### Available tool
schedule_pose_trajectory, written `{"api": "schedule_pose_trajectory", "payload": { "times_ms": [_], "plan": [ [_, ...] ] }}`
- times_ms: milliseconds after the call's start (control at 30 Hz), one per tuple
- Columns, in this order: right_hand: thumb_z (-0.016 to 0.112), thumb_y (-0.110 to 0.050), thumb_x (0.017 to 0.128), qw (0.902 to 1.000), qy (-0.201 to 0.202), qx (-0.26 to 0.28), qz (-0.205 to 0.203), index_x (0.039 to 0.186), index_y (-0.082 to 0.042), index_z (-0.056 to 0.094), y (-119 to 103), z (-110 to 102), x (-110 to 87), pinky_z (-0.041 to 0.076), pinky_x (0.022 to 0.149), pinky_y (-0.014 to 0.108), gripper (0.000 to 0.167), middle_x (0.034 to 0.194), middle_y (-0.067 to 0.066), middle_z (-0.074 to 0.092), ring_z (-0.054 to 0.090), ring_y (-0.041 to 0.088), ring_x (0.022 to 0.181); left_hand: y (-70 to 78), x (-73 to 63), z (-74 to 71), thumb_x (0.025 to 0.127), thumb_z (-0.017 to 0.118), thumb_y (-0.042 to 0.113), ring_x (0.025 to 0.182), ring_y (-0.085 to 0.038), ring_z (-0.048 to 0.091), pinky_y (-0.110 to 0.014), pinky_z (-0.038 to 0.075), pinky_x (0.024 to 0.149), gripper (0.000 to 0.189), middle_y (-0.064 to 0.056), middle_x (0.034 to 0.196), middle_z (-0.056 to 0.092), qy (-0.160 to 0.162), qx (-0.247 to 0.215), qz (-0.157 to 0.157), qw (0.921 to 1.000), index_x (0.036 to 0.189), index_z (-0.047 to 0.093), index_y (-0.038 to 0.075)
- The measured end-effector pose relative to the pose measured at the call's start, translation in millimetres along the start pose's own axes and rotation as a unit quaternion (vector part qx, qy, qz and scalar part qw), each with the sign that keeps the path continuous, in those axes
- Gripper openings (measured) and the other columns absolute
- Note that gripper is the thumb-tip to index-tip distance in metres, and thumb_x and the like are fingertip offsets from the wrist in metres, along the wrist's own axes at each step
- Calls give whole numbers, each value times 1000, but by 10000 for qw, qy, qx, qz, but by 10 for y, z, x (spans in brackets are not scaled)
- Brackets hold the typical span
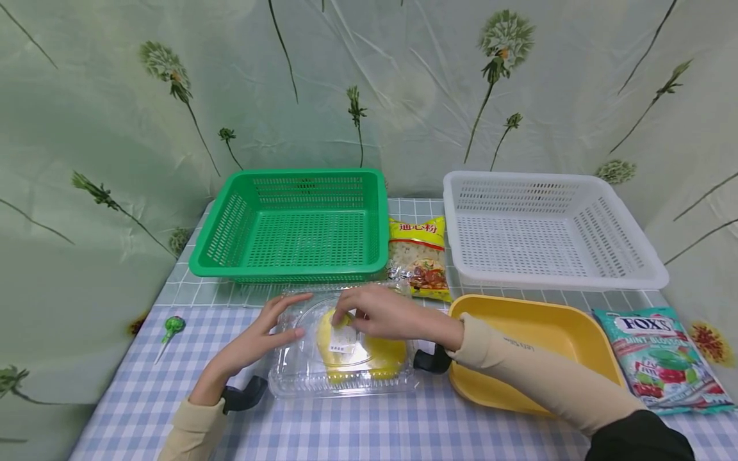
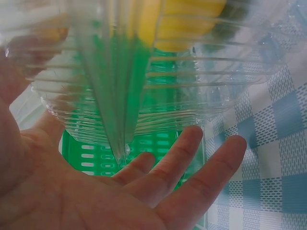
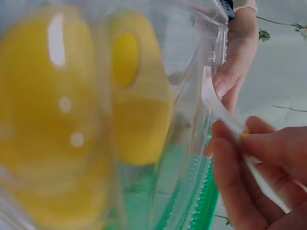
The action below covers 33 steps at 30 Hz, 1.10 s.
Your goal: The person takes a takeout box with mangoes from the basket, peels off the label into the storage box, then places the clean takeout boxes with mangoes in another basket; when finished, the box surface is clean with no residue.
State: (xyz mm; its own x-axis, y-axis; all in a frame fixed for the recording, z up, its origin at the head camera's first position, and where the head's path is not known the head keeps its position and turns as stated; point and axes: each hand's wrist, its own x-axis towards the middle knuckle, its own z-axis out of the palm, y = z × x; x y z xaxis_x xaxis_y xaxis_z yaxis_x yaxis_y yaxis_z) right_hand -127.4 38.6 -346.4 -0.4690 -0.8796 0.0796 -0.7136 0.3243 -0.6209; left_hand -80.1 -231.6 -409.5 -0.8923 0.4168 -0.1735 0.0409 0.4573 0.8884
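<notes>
A clear plastic clamshell box (image 1: pixel 291 379) lies before me with yellow rounded pieces (image 1: pixel 385 357) inside; what they are I cannot tell. On its lid is a white printed label (image 1: pixel 343 346). My right hand (image 1: pixel 377 312) is over the lid, and in the right wrist view its thumb and fingers pinch the white label (image 3: pixel 224 113), part of which stands up off the plastic. At the box's left side is my left hand (image 1: pixel 254 340), fingers spread and thumb by the lid. From the left wrist, several extended fingers (image 2: pixel 180 163) show under the ribbed plastic.
Behind the box stand a green basket (image 1: pixel 288 271) and, to the right, a white basket (image 1: pixel 553 279), with a yellow pasta bag (image 1: pixel 423 262) between them. A yellow tray (image 1: pixel 490 392) lies under my right forearm. A mint candy bag (image 1: pixel 663 365) is far right, a green lollipop (image 1: pixel 173 325) left.
</notes>
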Motion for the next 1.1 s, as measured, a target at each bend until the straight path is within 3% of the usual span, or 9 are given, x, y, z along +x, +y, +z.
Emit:
{"api": "schedule_pose_trajectory", "payload": {
  "times_ms": [200,433,700,833,967,1100],
  "plan": [
    [57,7,86,9943,140,987,-369,99,-7,71,11,-59,-54,50,67,19,24,101,1,66,54,6,73,-8,9,-6,97,57,29,134,-51,15,-75,24,93,56,-14,150,16,-3,49,17,10000,148,34,31],
    [55,8,87,9905,395,1274,-338,100,-7,70,43,-200,-189,49,61,22,24,99,-1,66,51,6,67,2,19,-5,97,57,26,134,-48,18,-74,24,94,55,-11,146,23,-9,95,127,9999,147,35,31],
    [56,6,91,9829,695,1678,301,110,-7,66,175,-450,-606,47,52,26,26,93,0,64,58,17,59,6,23,-6,98,57,24,134,-50,18,-74,25,94,55,-11,147,23,-52,67,196,9998,147,35,31],
    [57,2,92,9787,766,1666,919,114,-10,66,264,-578,-867,47,50,29,26,86,0,64,58,16,58,-3,13,-13,97,57,24,135,-48,17,-74,23,95,56,-9,148,23,-49,1,127,9999,147,34,34],
    [58,1,92,9701,845,1710,1501,113,-11,66,354,-671,-1124,49,53,29,25,95,4,65,58,18,58,-24,14,-20,98,57,25,137,-45,15,-74,20,96,56,-8,148,23,-60,-22,154,9999,148,33,33],
    [58,2,92,9600,1006,1864,1830,111,-6,65,448,-720,-1377,54,59,32,22,107,11,63,60,19,64,-26,17,-21,98,57,25,137,-44,15,-73,20,97,56,-8,148,23,-67,4,158,9999,148,33,31]
  ]
}}
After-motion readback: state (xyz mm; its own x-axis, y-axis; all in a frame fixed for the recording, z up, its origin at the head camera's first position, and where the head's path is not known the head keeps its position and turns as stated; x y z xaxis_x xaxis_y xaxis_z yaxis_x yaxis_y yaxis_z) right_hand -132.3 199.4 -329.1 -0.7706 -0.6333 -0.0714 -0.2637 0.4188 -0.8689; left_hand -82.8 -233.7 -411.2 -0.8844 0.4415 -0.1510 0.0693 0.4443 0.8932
